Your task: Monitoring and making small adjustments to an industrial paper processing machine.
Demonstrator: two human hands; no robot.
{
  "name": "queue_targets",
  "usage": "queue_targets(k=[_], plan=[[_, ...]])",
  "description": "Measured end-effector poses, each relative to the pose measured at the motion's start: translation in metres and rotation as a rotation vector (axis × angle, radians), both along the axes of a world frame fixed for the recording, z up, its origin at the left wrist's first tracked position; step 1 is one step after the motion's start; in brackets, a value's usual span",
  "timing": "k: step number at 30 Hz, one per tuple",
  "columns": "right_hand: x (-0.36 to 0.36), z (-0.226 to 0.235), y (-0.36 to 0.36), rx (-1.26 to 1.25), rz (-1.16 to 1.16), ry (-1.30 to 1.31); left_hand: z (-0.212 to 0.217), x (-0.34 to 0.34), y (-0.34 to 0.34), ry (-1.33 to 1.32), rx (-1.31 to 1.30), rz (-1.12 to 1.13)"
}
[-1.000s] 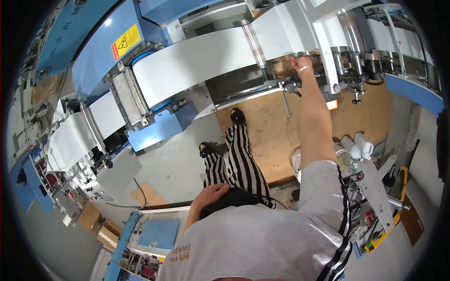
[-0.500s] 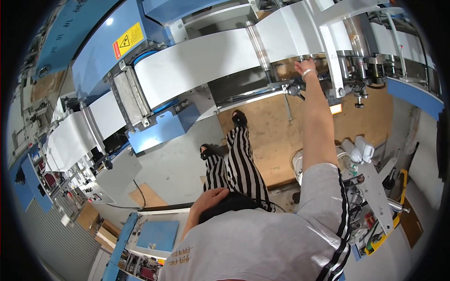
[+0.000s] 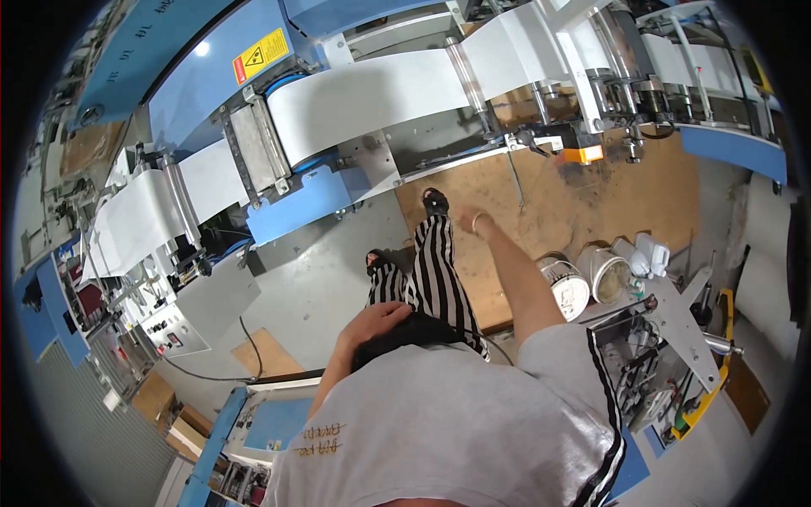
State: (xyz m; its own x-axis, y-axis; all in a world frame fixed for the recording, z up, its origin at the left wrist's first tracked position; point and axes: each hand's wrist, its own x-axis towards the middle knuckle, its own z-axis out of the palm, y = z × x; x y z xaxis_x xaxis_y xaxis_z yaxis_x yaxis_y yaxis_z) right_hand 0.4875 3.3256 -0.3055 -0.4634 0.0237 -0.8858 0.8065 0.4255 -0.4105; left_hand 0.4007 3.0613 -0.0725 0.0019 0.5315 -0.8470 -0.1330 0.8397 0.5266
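My left hand rests at my waist on a black cloth, its fingers lying flat and holding nothing that I can see. Out in front of me, my right hand hangs over the brown floor board, beside my dark shoe. Motion smears its fingers, so whether they are curled round anything is unclear. A band sits on that wrist. Beyond both hands a wide white web runs across the machine over metal rollers, one clear roller lying across it. Neither hand touches the machine.
A blue bracket juts out below the web. White buckets and white jugs stand on the right, near a metal frame with a yellow edge. An orange-lit box hangs from the machine's near edge. Behind my left side is a blue-topped unit.
My right hand has come away from the machine's near edge, back toward me and to the left. My left hand stays at my waist. The view has shifted slightly.
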Motion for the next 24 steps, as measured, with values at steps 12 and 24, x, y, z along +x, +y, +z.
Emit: queue_targets(k=[12, 24], plan=[[0.112, 0.051, -0.088, -0.080, -0.918, -0.145, 0.006, -0.012, -0.039, 0.043, 0.205, -0.054], [0.121, 0.072, -0.126, 0.014, -1.018, -0.138, 0.005, -0.012, -0.039, 0.050, 0.251, -0.140]])
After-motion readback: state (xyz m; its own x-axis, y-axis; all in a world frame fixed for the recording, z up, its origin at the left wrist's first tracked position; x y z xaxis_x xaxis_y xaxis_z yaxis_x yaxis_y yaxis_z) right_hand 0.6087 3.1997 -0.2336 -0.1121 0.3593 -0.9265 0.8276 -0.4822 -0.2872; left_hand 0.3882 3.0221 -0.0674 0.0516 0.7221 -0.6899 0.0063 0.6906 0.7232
